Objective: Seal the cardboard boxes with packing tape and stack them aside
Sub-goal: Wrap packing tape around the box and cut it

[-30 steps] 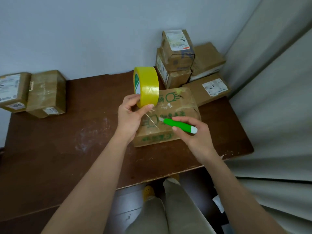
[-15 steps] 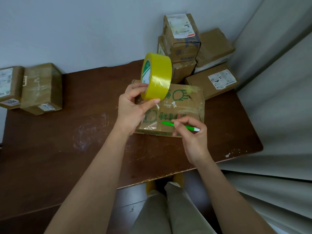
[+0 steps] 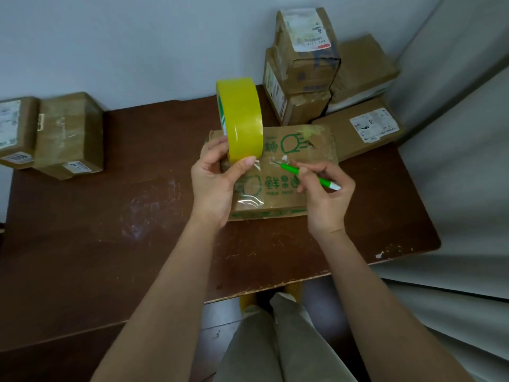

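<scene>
A flat cardboard box [image 3: 300,172] with green print lies on the brown table [image 3: 110,230] in front of me. My left hand [image 3: 214,183] grips a yellow roll of packing tape [image 3: 241,119], held upright over the box's left part. A clear strip of tape [image 3: 249,186] runs from the roll down onto the box top. My right hand [image 3: 327,199] holds a green utility knife [image 3: 305,176] like a pen, its tip over the middle of the box top.
Several cardboard boxes [image 3: 305,64] are stacked at the table's back right corner against the wall. Two more boxes [image 3: 52,133] stand at the back left. A grey curtain [image 3: 457,161] hangs along the right side. My legs show below the table's front edge.
The left hand has brought the tape roll lower and closer to the box. The knife has turned from lying sideways to pointing up-left, its tip now over the box top.
</scene>
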`<control>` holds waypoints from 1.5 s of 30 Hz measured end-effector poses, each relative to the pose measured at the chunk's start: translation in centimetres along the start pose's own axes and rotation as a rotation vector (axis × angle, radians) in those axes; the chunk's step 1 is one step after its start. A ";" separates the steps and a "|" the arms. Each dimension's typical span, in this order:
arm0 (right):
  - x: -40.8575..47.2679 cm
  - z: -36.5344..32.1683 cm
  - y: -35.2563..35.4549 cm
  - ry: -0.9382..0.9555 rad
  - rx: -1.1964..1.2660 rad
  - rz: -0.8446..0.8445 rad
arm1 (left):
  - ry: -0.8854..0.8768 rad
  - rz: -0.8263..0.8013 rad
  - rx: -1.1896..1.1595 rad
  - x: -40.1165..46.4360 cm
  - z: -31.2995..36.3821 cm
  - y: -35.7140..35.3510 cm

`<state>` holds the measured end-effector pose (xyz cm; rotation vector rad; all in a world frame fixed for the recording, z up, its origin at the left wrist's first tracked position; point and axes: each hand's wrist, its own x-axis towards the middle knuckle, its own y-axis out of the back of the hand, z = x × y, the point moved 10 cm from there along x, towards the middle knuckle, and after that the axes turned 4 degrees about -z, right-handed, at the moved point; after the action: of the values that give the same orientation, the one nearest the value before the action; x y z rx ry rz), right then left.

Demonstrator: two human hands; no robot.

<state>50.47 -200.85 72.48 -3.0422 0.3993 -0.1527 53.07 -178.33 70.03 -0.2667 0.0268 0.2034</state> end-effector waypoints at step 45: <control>-0.8 0.2 -6.1 0.067 -0.286 -0.350 | -0.043 -0.196 0.267 2.9 1.8 0.1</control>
<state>51.23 -194.75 72.66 -3.3703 -0.1257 -0.2343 55.83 -177.17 71.61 0.0020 -0.0151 0.0096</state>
